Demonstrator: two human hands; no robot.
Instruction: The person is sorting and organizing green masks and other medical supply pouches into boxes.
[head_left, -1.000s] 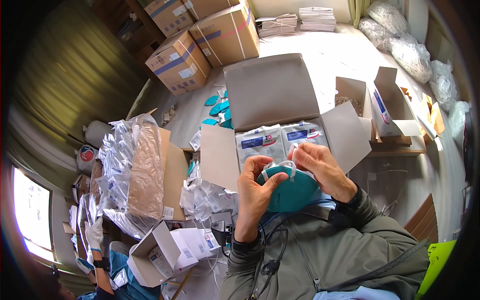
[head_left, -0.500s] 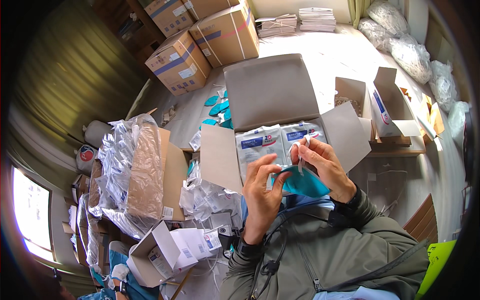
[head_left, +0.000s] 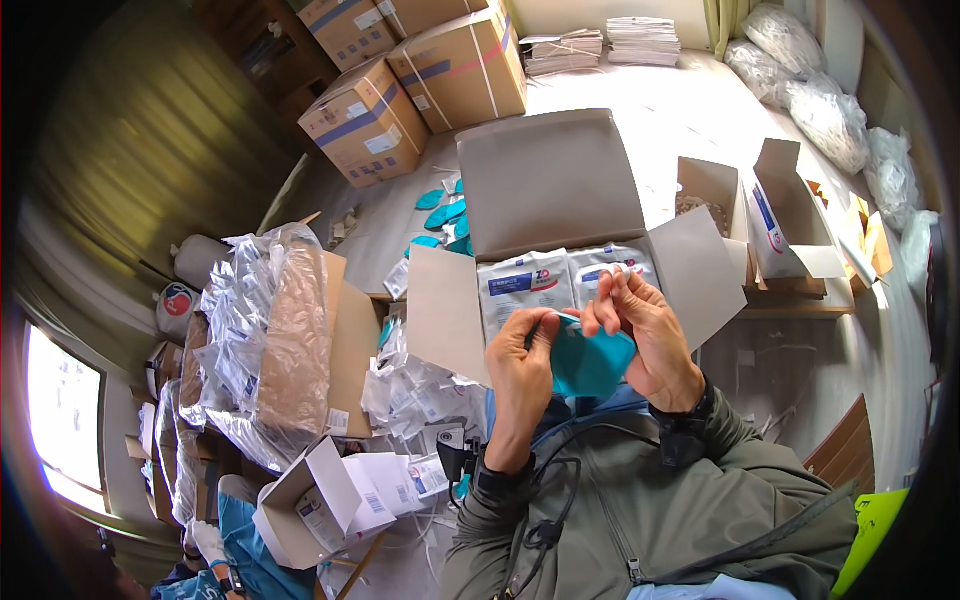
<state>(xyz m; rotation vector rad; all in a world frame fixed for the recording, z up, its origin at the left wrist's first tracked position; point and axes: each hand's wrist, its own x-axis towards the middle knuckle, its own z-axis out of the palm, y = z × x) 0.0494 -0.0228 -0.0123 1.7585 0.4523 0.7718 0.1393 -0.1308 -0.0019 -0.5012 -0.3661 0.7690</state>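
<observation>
- The open cardboard carton [head_left: 560,190] lay flaps-out on the pale floor [head_left: 680,110], its broad lid flap tilted away from the person; everything below is placed from this carton.
- Beyond the carton's far left corner stood three taped brown shipping boxes [head_left: 420,80], well apart from it.
- Left of the carton, a box crammed with clear plastic-wrapped packs [head_left: 270,330] stood just beside its left flap.
- Right of the carton, two small white boxes [head_left: 775,215] stood open on a low wooden platform.
- Inside the carton, two white sealed pouches [head_left: 545,285] lay side by side.
- Just behind the carton's left edge, loose teal masks [head_left: 440,212] were scattered on the floor.
- At the carton's near edge, a teal mask [head_left: 590,362] was held up between both hands, partly covering the pouches.
- The left hand [head_left: 520,370] was closed around the mask's left edge, fingers curled on it.
- The right hand [head_left: 645,335] pinched the mask's upper right edge, fingertips bunched together above it.
</observation>
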